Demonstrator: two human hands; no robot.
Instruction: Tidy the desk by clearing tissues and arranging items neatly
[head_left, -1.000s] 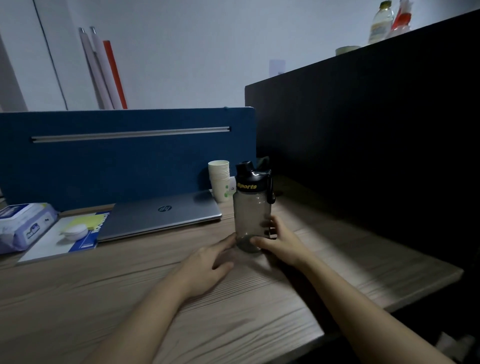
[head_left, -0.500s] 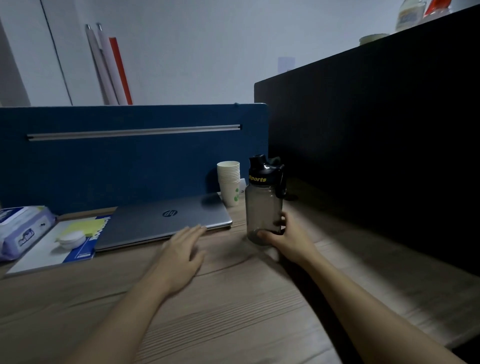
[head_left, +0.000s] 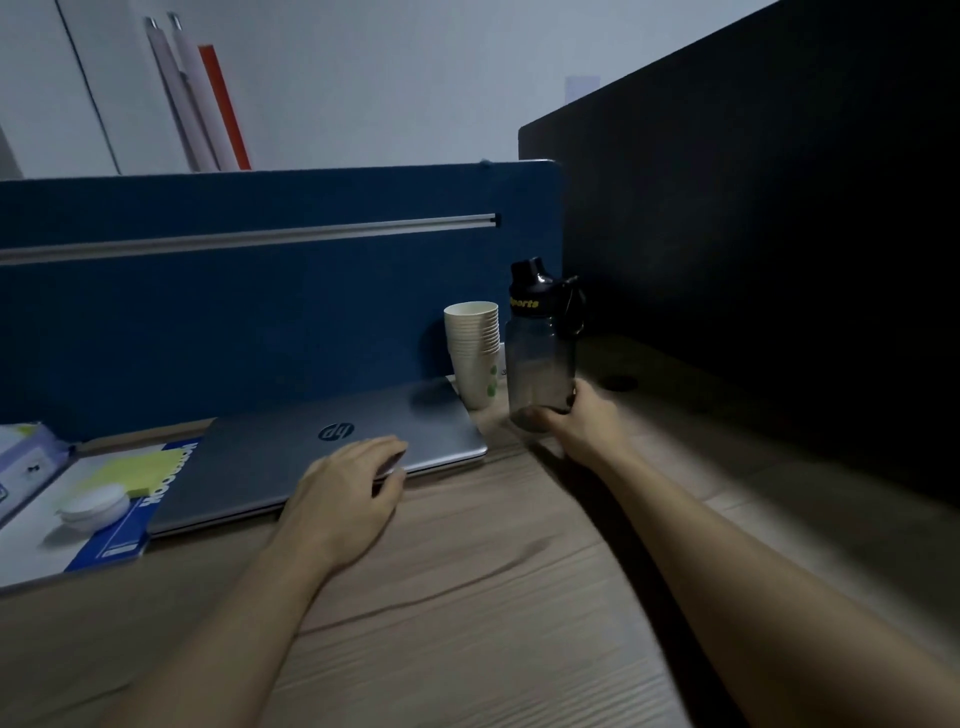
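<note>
**deskwatcher:** Dim office corner here. Pale wall at the back, a tall black partition (head_left: 753, 234) along the right, a blue divider (head_left: 249, 312) with a silver rail across the back. The wood-grain surface (head_left: 467, 623) takes up the whole lower half.

**pixelpete:** What's actually sitting on it, biggest first?

**deskwatcher:** A closed grey laptop (head_left: 311, 457) lies flat against the blue divider. Left of it there's a notebook (head_left: 109, 525) with a blue cover edge, its corner tucked just under the laptop's left side. A yellow sticky pad (head_left: 137, 470) and a small round white thing (head_left: 93, 506) lie on the notebook. At the far left edge there's a pack of wipes (head_left: 26, 467), half cut off.

**pixelpete:** And the bottle?

**deskwatcher:** The dark see-through sports bottle (head_left: 540, 353) stands upright in the back corner, just right of a stack of paper cups (head_left: 475, 353), which sits at the laptop's right rear corner. Bottle and cups look to be touching or very nearly, can't say which.

**pixelpete:** Hands?

**deskwatcher:** The right hand (head_left: 587, 421) has its fingers wrapped around the bottle's base. The left hand (head_left: 343, 493) rests palm down on the laptop's front edge, fingers spread loosely and flat, gripping nothing.
</note>
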